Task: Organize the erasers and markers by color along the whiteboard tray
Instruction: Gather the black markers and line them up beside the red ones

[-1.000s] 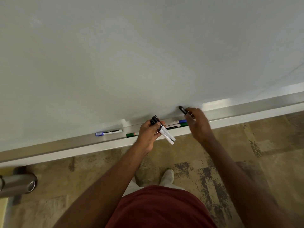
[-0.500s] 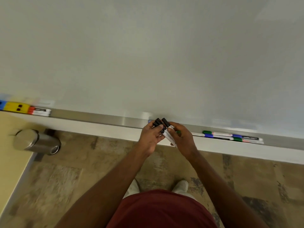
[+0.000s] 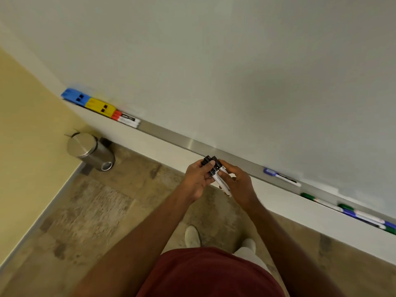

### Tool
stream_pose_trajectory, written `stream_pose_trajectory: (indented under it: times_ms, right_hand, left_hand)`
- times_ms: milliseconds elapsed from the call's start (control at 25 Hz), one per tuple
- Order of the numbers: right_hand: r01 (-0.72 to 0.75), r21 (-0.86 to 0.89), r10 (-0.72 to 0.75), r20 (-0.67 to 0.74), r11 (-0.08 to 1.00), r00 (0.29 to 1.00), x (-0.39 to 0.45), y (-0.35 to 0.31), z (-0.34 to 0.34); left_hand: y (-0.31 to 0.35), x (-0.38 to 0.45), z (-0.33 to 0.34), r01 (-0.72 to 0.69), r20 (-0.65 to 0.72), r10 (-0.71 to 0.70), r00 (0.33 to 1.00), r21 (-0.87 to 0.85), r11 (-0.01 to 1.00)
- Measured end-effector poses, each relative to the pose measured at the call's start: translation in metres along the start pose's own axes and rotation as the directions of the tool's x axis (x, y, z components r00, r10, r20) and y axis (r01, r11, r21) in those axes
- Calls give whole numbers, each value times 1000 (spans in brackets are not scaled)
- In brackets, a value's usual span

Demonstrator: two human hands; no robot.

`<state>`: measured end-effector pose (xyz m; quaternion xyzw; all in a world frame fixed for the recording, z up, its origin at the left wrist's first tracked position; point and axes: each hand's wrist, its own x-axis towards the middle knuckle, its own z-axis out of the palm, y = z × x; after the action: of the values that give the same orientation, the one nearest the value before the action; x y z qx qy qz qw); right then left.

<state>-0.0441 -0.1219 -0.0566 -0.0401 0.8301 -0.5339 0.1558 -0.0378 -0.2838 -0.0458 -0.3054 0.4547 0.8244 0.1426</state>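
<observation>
Fingers: those of the left hand (image 3: 198,177) were curled tight round a bundle of black markers (image 3: 216,174), thumb pressed across the caps; those of the right hand (image 3: 237,185) were closed on the barrels of the same bundle from the other side.
Change: a second before, the right hand was alone at the tray lifting one black marker; it had since brought that marker across and joined it to the bundle.
Bundle: held in the air just in front of the tray (image 3: 192,144), touching nothing but the hands.
Sorted end: blue eraser (image 3: 75,97), yellow eraser (image 3: 100,106) and red markers (image 3: 126,120) lay in a row at the tray's left end.
Unsorted end: a blue marker (image 3: 278,176) and mixed green and blue markers (image 3: 353,213) lay to the right.
Meaning: black looked gathered, probably bound for a place beside the red; green and blue remained.
</observation>
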Motion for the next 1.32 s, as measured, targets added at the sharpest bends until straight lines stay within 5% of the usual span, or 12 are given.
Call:
stream_pose_trajectory:
  times_ms: [360,600,760,1000,1120,1240,1320]
  right_hand:
    - [96,-129,-70,192,987,979,59,-46,58]
    - [-177,189,137,210,966,968,108,-50,71]
    - [-449,488,320,327,748,889,136,-51,88]
    - [-524,547,413,323,653,851,172,-72,125]
    - [-532,541,456,282,651,844,191,-77,146]
    - [-543,534,506,231,648,831,204,-80,168]
    - [-557,508,547,187,657,816,211,-80,187]
  left_hand:
    - [45,26,-61,-39,-161,13,987,-161,986]
    - [87,55,-80,-121,-267,52,962,-249,961]
    - [111,80,-95,-171,-337,66,939,-293,941]
    - [141,103,-117,-140,-359,9,933,-341,930]
    - [165,114,-136,-110,-392,19,920,-211,971]
    - [175,118,-155,-105,-534,179,826,167,980]
    - [176,116,-172,-127,-426,491,760,644,754]
